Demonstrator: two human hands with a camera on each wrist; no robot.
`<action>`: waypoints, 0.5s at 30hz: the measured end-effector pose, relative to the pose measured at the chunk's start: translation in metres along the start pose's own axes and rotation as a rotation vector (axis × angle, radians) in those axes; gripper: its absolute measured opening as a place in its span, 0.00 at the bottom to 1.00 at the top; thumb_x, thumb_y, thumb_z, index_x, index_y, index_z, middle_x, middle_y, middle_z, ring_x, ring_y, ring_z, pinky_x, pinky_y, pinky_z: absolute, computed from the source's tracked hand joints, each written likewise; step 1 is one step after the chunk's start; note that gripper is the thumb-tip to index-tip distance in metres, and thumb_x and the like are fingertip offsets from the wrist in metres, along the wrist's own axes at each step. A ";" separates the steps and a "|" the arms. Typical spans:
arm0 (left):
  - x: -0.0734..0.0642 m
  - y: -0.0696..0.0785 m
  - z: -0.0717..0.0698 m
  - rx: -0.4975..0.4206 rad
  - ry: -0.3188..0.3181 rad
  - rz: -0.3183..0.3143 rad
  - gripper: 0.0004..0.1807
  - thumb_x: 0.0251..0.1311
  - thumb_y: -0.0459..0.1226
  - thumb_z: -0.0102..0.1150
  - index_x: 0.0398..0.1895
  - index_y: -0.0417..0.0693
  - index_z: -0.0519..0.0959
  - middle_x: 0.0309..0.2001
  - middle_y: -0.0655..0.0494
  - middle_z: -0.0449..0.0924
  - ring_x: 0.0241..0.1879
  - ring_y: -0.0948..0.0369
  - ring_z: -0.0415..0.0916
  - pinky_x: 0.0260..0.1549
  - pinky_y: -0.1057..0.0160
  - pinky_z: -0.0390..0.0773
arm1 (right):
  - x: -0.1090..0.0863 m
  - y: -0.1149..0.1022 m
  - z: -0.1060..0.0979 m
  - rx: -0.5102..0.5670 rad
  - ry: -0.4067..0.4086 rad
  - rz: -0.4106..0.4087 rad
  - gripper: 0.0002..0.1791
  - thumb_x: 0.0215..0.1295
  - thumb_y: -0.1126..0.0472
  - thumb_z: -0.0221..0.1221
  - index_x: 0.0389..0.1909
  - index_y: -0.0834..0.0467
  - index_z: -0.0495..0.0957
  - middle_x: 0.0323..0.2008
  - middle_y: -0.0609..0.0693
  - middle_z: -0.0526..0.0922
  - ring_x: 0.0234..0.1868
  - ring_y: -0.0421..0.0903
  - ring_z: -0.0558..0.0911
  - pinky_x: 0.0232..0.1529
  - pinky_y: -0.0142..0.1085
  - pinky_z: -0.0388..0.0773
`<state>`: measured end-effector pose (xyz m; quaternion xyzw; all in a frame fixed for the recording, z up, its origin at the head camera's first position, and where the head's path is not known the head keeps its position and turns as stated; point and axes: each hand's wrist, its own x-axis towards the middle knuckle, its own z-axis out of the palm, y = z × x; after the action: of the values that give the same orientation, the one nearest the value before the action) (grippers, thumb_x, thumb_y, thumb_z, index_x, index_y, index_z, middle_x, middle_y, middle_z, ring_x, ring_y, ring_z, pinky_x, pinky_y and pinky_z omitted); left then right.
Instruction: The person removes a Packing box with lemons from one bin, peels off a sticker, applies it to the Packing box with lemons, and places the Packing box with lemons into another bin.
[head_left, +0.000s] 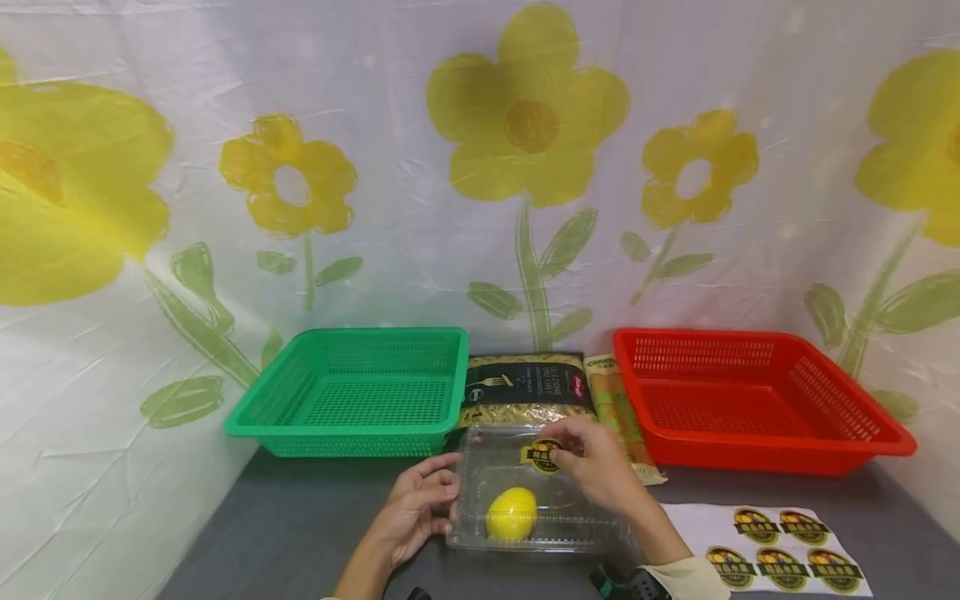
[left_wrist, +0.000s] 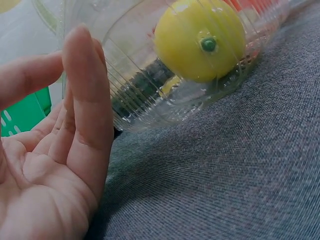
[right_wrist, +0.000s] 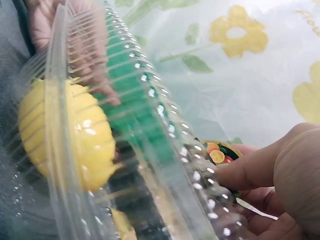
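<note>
A clear plastic clamshell box (head_left: pixel 480 467) with its lid down stands on the grey table, with a yellow lemon (head_left: pixel 512 514) inside. In the left wrist view the lemon (left_wrist: pixel 200 40) shows a green stem end. My left hand (head_left: pixel 422 504) rests its fingers against the box's left side, the fingers (left_wrist: pixel 89 95) fairly straight and the palm apart from it. Over the lid, my right hand (head_left: pixel 592 462) pinches a black-and-gold round sticker (head_left: pixel 542 455) between thumb and fingers. The sticker's fruit print (right_wrist: pixel 217 152) shows beside the thumb in the right wrist view.
A green basket (head_left: pixel 348 431) stands at the back left, a red basket (head_left: pixel 780 446) at the back right. Between them lie a black pasta bag (head_left: pixel 525 387) and a green-and-orange packet (head_left: pixel 617 408). A white sheet (head_left: pixel 697 521) with several stickers lies at the front right.
</note>
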<state>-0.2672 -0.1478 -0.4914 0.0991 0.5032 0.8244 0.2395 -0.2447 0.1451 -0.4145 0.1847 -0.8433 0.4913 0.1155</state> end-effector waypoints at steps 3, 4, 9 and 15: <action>0.000 0.000 0.000 0.009 -0.004 0.004 0.36 0.68 0.29 0.58 0.76 0.36 0.54 0.39 0.57 0.80 0.25 0.62 0.80 0.20 0.67 0.81 | 0.001 0.000 0.005 -0.017 0.011 0.001 0.14 0.59 0.77 0.65 0.42 0.59 0.86 0.35 0.50 0.85 0.31 0.41 0.79 0.33 0.32 0.80; -0.001 0.000 0.000 0.010 -0.003 0.004 0.36 0.68 0.29 0.58 0.76 0.35 0.54 0.39 0.57 0.80 0.25 0.62 0.80 0.19 0.67 0.81 | 0.001 0.000 0.006 -0.018 0.015 0.005 0.13 0.59 0.77 0.65 0.42 0.59 0.86 0.34 0.50 0.85 0.30 0.41 0.80 0.33 0.32 0.80; 0.000 0.000 0.001 0.013 0.005 0.005 0.36 0.68 0.29 0.58 0.75 0.35 0.55 0.39 0.57 0.80 0.24 0.62 0.80 0.19 0.67 0.81 | 0.002 -0.002 0.011 -0.048 0.035 0.022 0.12 0.58 0.76 0.66 0.40 0.59 0.86 0.30 0.47 0.85 0.27 0.39 0.80 0.29 0.32 0.80; 0.000 0.001 0.002 0.011 -0.002 0.009 0.35 0.68 0.28 0.57 0.75 0.35 0.55 0.39 0.58 0.80 0.24 0.62 0.80 0.19 0.67 0.82 | 0.002 -0.004 0.013 -0.103 0.049 0.049 0.12 0.58 0.75 0.66 0.39 0.57 0.86 0.29 0.44 0.85 0.26 0.38 0.79 0.28 0.31 0.78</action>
<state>-0.2669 -0.1466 -0.4898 0.1034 0.5073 0.8224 0.2358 -0.2452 0.1316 -0.4170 0.1458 -0.8688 0.4540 0.1334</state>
